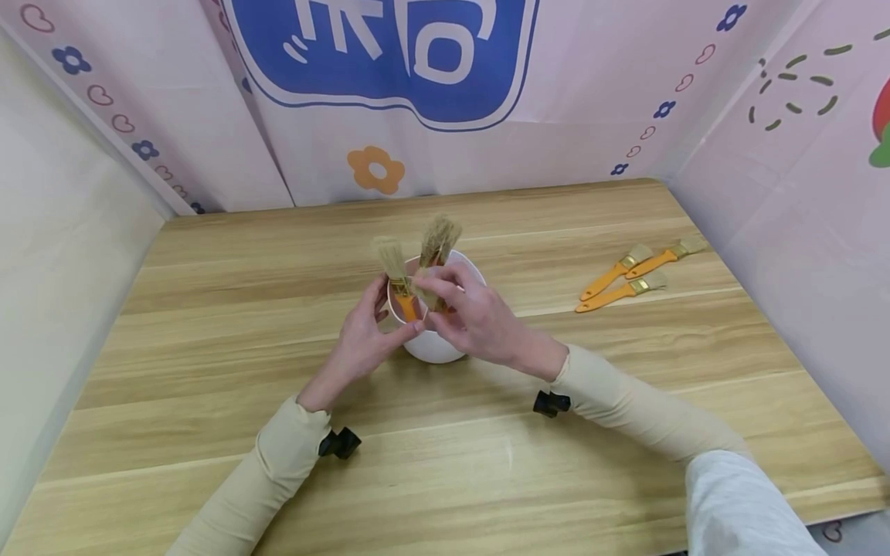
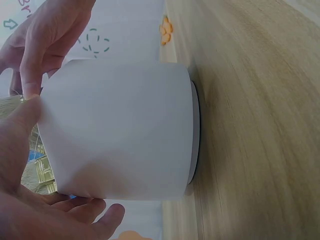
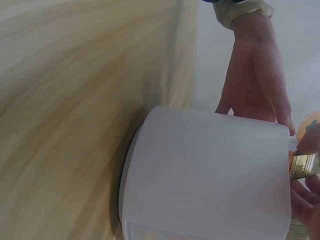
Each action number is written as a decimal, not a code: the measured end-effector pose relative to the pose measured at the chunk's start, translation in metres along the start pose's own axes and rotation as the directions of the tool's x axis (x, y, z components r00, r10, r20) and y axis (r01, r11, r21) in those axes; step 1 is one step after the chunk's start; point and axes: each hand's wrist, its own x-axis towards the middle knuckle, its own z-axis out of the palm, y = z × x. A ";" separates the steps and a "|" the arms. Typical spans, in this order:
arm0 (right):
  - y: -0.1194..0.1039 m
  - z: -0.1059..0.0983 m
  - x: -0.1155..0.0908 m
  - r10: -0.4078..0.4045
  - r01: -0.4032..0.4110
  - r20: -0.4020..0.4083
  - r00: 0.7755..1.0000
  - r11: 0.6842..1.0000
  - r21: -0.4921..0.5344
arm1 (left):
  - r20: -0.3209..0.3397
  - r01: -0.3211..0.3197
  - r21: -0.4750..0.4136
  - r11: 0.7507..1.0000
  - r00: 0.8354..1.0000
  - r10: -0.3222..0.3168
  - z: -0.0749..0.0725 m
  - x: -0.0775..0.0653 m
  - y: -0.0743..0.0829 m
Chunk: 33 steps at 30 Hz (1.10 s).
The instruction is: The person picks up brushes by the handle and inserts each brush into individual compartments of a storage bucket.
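A white container (image 1: pixel 434 351) stands on the wooden table, several paintbrushes upright in it with bristles up. One orange-handled paintbrush (image 1: pixel 392 262) leans at its left side; darker bristles (image 1: pixel 439 238) rise at the back. My left hand (image 1: pixel 367 332) grips the container, thumb at the near rim and fingers round the left side. Over the opening, my right hand (image 1: pixel 481 313) pinches a paintbrush, its brass ferrule (image 3: pixel 301 165) showing between the fingers in the right wrist view. The lower handle is hidden inside the container.
Three orange-handled paintbrushes (image 1: pixel 629 282) lie on the table to the right. Behind the table (image 1: pixel 208 347) hangs a printed cloth wall (image 1: pixel 556 154), with side walls at left and right.
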 end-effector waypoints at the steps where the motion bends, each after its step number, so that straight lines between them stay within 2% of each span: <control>1: 0.000 0.000 -0.001 -0.002 0.002 0.004 1.000 1.000 -0.013 | 0.000 -0.001 -0.001 1.000 1.000 0.001 0.000 0.000 0.000; 8: -0.002 0.000 -0.003 -0.005 0.007 0.021 1.000 0.997 -0.075 | 0.001 -0.020 -0.005 1.000 1.000 0.020 0.000 0.000 0.000; 29: -0.002 0.005 -0.006 -0.006 0.010 0.052 0.999 0.996 -0.091 | 0.000 -0.024 0.000 1.000 1.000 0.024 0.001 0.000 -0.001; 33: -0.001 0.002 -0.008 0.007 -0.005 0.038 0.999 0.998 -0.067 | -0.002 -0.024 -0.011 1.000 1.000 0.024 0.001 0.000 -0.001</control>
